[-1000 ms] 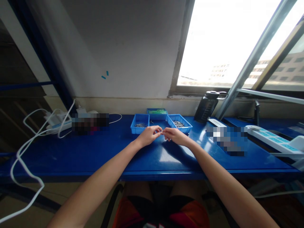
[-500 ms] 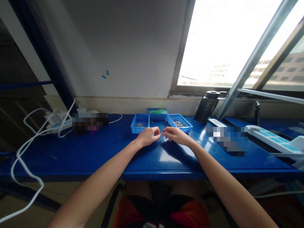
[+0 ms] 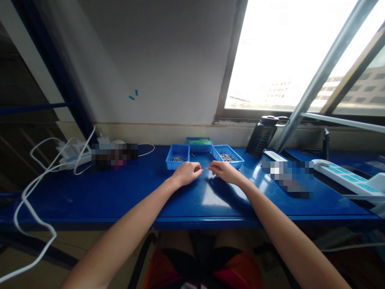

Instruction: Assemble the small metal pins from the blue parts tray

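Observation:
Over the blue table, my left hand [image 3: 188, 173] is closed in a pinch; whatever lies between its fingertips is too small to make out. Facing it across a narrow gap, my right hand [image 3: 223, 171] pinches a small thin metal piece [image 3: 207, 168] whose end points toward the left fingertips. Just beyond my left hand is a blue tray [image 3: 169, 164] with thin metal pieces in it. Behind my right hand stands another blue tray [image 3: 240, 163] holding similar metal pieces [image 3: 226, 157]. A third blue tray [image 3: 199, 148] at the back contains green items [image 3: 200, 141].
A black bottle [image 3: 261, 136] stands by the window at the back right. White power strips lie at the right [image 3: 349, 176] and left [image 3: 75, 157], with white cables hanging over the left side. Blurred-out items rest on both sides of the table [image 3: 120, 200].
My hands have drawn slightly apart. My right hand has shifted a little to the right with the thin metal piece, opening a small gap between the fingertips.

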{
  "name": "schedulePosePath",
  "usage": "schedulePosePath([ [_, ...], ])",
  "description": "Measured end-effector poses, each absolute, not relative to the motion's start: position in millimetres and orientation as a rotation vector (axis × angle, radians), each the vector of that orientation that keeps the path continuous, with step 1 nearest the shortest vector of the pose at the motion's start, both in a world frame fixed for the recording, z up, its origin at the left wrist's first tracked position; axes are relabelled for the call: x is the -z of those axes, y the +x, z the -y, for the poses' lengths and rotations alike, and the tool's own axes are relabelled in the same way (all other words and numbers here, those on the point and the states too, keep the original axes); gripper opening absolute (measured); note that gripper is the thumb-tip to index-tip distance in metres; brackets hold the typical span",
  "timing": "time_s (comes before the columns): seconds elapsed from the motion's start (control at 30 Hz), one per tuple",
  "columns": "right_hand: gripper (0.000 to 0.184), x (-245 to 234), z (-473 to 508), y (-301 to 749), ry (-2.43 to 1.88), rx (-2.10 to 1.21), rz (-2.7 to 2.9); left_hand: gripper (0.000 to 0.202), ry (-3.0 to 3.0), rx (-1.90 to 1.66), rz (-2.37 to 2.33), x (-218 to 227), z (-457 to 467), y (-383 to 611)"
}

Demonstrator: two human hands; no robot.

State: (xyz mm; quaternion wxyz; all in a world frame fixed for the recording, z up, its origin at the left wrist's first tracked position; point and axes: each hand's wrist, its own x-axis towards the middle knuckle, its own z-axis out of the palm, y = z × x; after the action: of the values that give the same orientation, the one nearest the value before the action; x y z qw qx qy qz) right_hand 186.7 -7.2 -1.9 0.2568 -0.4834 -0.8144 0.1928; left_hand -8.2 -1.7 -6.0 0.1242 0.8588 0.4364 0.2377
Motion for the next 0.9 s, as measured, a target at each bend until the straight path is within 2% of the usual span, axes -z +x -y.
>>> schedulePosePath([
  [0.5,0.014,5.5,3.1,189.5,-1.310,-0.460,2.257,0.018,2.487,-0.707,-1.294,5.3,1.7,-8.1],
  [0.9,0.033,7.9,2.9,188.7,-1.299,-0.687,2.217,0.033,2.510,-0.602,-1.351,10.7,-0.3,-7.2],
])
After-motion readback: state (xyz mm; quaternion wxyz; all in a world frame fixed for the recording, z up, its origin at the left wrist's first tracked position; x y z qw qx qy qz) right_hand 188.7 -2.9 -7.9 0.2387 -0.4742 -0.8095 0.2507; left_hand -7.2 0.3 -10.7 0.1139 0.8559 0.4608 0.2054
